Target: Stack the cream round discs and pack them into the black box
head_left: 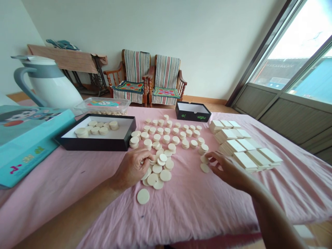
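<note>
My left hand is closed, fingers curled and pressed together at the left edge of a loose pile of pale round wooden discs. Anything inside its fingers is hidden. One single disc lies apart, nearer to me. My right hand has thumb and fingers apart, its fingertips touching a disc on the cloth. Another disc lies flat by its thumb. Just beyond is a short stack of discs. Several more small stacks stand in uneven rows behind the pile.
A black box tray holding disc stacks sits left, near a clear lidded container, a turquoise box and a white jug. Stacked pale rectangular pieces stand right. A black box is at the back of the pink cloth.
</note>
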Demonstrator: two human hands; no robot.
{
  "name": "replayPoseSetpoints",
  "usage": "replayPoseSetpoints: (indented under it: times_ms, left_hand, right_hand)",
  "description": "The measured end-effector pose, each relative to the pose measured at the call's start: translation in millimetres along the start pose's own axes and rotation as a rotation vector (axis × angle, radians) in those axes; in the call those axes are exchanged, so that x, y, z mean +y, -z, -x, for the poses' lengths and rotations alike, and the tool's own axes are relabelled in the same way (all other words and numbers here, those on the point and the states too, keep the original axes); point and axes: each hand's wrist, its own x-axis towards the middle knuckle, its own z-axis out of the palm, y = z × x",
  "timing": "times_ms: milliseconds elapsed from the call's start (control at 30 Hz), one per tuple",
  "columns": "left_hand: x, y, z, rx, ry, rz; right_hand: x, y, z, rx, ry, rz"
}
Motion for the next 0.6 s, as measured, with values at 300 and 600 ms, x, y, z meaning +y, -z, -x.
replayPoseSetpoints:
  times_ms: [300,600]
  left_hand:
    - [1,-0.2,-1,-0.009,-0.014,-0.003]
    - [2,1.7,0,0.000,-0.014,0.005]
  right_hand:
    - [-3,14,18,-0.068,-0.321,0.555]
    - [-20,4,15,-0.085,-0.351,0.717]
